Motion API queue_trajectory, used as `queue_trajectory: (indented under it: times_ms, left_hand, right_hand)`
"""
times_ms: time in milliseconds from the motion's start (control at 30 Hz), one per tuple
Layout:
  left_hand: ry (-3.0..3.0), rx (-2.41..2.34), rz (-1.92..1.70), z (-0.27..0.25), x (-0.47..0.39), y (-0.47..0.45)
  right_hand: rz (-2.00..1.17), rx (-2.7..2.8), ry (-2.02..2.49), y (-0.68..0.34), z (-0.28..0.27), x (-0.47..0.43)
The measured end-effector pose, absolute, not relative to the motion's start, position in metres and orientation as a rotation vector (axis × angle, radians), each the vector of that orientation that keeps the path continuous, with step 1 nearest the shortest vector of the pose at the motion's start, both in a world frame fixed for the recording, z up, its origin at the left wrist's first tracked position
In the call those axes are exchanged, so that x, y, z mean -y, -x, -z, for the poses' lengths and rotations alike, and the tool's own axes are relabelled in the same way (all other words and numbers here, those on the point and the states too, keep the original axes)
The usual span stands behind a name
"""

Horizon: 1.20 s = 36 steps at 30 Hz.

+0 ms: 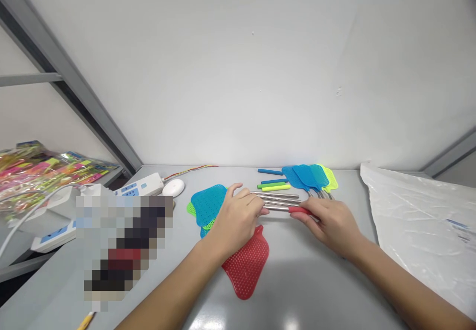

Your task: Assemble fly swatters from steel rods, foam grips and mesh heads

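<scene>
My left hand (pixel 238 218) is closed around one end of a thin metal rod (pixel 275 207). At the rod's other end, my right hand (pixel 329 221) grips a red handle sleeve (pixel 297 210) with thumb and fingers. Several more metal rods (pixel 286 196) lie side by side just behind it. A red perforated fly swatter head (pixel 248 265) lies below my left hand, and I cannot tell whether it is joined to the rod. Left of that hand, blue fly swatter heads (pixel 208 205) overlap green ones, partly covered by my fingers.
Loose blue and green handle sleeves (pixel 275 187) lie at the back beside blue and yellow-green fly swatters (pixel 310 176). A white plastic bag (pixel 420 226) covers the right side. On the left are power strips (pixel 139 186), a white round device (pixel 173 187) and packaged goods (pixel 48 171).
</scene>
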<state>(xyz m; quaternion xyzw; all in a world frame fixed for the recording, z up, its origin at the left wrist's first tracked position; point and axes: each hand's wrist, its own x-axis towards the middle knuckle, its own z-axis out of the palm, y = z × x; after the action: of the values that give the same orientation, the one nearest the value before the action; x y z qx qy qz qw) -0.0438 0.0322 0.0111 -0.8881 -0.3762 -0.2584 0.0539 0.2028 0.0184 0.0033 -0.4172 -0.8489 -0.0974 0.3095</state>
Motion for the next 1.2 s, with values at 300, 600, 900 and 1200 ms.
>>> queue_trajectory:
  times_ms: [300,600,900,1200]
  left_hand:
    - [2.559,1.221,0.584,-0.017,-0.053,0.069]
    - [2.478,1.287,0.709,-0.018,-0.062,0.081]
    - [2.525,1.328,0.726,-0.012,-0.065,0.081]
    - [2.616,1.316,0.773,-0.014,-0.056,0.070]
  right_hand:
    - [-0.157,2.249,1.116,-0.180,-0.009,-0.012]
    - [-0.677,1.823,1.419,-0.192,-0.004,-0.022]
    - [-0.561,1.961,1.359,-0.190,-0.011,-0.019]
    - [-0.517,1.940,1.291,-0.196,-0.017,-0.016]
